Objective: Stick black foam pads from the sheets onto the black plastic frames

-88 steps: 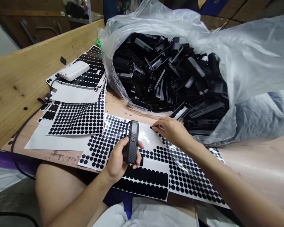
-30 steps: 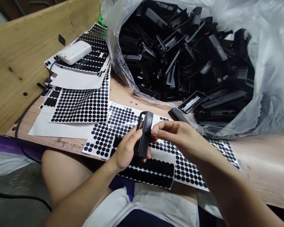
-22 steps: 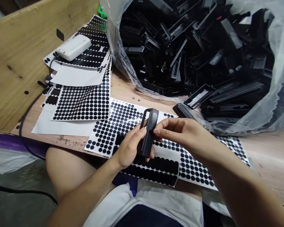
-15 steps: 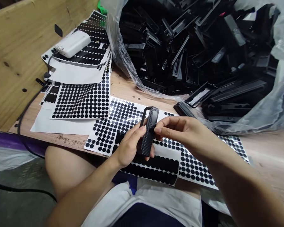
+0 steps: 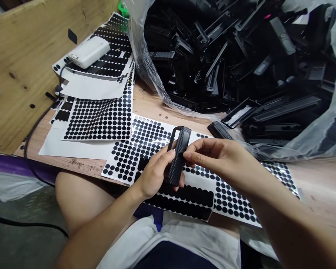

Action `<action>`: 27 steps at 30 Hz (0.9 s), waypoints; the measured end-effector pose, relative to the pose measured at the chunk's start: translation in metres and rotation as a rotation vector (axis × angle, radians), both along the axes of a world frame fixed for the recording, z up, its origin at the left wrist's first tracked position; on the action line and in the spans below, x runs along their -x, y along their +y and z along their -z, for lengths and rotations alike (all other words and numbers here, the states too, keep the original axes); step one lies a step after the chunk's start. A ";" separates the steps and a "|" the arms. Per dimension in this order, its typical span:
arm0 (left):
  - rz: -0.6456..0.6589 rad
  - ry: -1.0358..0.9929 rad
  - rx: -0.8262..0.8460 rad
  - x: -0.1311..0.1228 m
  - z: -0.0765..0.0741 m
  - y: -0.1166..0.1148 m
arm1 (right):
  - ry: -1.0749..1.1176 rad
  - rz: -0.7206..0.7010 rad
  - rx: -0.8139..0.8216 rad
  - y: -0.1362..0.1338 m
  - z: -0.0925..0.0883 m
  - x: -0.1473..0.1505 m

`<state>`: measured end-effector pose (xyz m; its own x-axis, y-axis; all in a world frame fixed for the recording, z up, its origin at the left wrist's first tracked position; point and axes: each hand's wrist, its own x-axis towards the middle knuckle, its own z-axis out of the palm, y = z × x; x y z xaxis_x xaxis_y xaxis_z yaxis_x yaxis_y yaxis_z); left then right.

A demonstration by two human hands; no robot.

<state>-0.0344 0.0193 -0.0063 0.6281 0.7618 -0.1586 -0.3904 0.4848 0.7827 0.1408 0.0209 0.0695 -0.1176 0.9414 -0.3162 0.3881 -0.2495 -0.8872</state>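
Observation:
My left hand (image 5: 154,173) is wrapped round a slim black carbon-pattern casing (image 5: 179,155), holding it tilted above the sticker sheet (image 5: 145,144) at the table's front edge. My right hand (image 5: 218,158) has its thumb and forefinger pinched together and pressed against the casing's right face. What the fingertips hold is too small to see. The sheet under both hands carries rows of black round dots and several long black oval stickers.
A big clear plastic bag (image 5: 145,63) full of black casings fills the back right. One loose casing (image 5: 220,130) lies by its mouth. More dot sheets (image 5: 100,116) and a white power bank (image 5: 89,52) with a cable lie at left, beside a wooden wall (image 5: 22,56).
My right hand left the sticker sheet and came up to the casing, pinched against its side. My left hand turned the casing from face-up to edge-on. The view dipped lower and closer.

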 end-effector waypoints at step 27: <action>0.025 -0.151 0.026 -0.001 -0.003 0.003 | 0.156 0.178 -0.211 -0.004 -0.003 -0.028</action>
